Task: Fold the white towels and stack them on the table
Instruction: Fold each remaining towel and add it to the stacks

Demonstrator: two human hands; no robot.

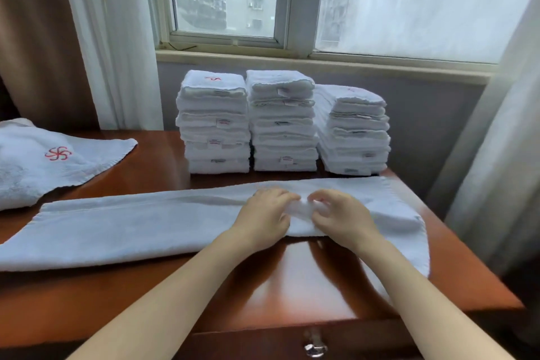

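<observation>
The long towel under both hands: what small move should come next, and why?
Probably fold the right part over toward the left. The left hand and right hand pinch the long towel right of its middle, and it lies as a long strip across the table.

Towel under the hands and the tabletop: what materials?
The towel looks like white terry cotton: matte, nubby pile, stitched hem; fibre unconfirmed. The table looks like reddish-brown wood or veneer under glossy lacquer: bright glare reflects off it; which of the two, cannot tell.

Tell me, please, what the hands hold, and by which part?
Left hand and right hand pinch the long towel at a bunch right of its middle.
</observation>
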